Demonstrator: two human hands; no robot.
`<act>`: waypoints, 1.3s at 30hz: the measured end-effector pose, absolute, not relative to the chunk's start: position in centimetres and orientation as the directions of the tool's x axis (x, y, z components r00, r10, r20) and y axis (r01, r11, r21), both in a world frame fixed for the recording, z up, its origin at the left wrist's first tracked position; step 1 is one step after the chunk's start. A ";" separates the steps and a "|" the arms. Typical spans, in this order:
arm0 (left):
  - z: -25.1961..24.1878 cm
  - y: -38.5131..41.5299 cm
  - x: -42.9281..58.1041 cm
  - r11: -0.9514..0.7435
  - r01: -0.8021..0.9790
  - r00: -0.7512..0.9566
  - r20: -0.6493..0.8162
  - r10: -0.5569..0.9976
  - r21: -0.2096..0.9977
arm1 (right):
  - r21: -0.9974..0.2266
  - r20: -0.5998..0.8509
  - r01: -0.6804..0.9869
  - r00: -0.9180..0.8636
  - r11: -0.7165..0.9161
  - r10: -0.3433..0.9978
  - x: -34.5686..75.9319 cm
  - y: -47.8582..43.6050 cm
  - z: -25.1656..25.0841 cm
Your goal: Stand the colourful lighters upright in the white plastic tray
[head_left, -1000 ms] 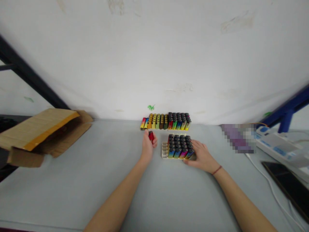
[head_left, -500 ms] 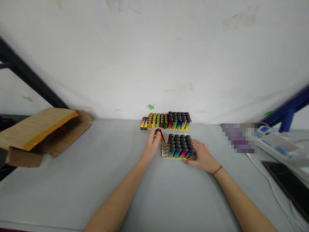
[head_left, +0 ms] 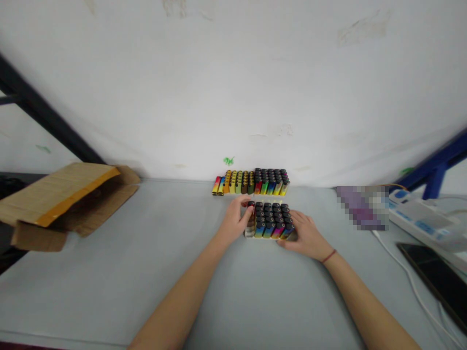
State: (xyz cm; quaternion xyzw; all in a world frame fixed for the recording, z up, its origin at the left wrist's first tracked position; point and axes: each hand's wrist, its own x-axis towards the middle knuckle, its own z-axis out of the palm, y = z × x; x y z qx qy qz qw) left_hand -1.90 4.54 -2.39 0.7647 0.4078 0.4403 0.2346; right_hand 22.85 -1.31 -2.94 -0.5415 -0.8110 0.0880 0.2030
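A small white tray [head_left: 249,234] of upright, black-capped colourful lighters [head_left: 272,221] sits on the grey table. My left hand [head_left: 235,221] is at the tray's left edge, its fingers on a red lighter [head_left: 251,210] standing in the leftmost column. My right hand [head_left: 306,236] rests against the tray's right front corner and steadies it. Behind the tray, along the wall, stands a row of more lighters [head_left: 251,182], some yellow-capped and some black-capped.
An open cardboard box [head_left: 62,199] lies on its side at the left. At the right are a power strip [head_left: 423,218], white cables, a dark phone [head_left: 438,279] and a blurred purple item [head_left: 361,206]. A white wall rises right behind the lighters.
My left hand carried the red lighter rightward from beside the tray to the tray's left column, where it now stands. My right hand stayed on the tray.
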 end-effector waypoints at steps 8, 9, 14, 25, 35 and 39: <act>-1.6 5.7 -3.6 -0.601 0.500 0.191 0.598 0.778 0.623 | -0.359 0.225 0.846 -0.332 0.394 0.916 22.8 -1.3 -2.8; -1.7 6.3 -4.1 -0.563 0.541 0.106 0.613 0.783 0.625 | -0.357 0.222 0.848 -0.331 0.392 0.917 22.8 -1.3 -2.8; -2.3 10.1 -7.5 -0.210 0.687 -0.256 0.502 0.826 0.695 | -0.362 0.216 0.847 -0.331 0.390 0.919 22.8 -1.3 -2.8; 0.0 14.7 -8.2 0.044 0.892 -0.098 0.097 0.990 0.450 | -0.375 0.206 0.843 -0.330 0.386 0.921 22.6 -1.4 -2.4; -0.7 14.5 -9.1 0.035 0.627 -0.306 0.205 0.930 0.778 | -0.375 0.209 0.840 -0.335 0.392 0.919 22.6 -1.3 -2.5; -0.6 13.2 -9.0 0.014 0.432 -0.346 0.151 0.926 0.902 | -0.375 0.210 0.841 -0.334 0.391 0.919 22.6 -1.3 -2.6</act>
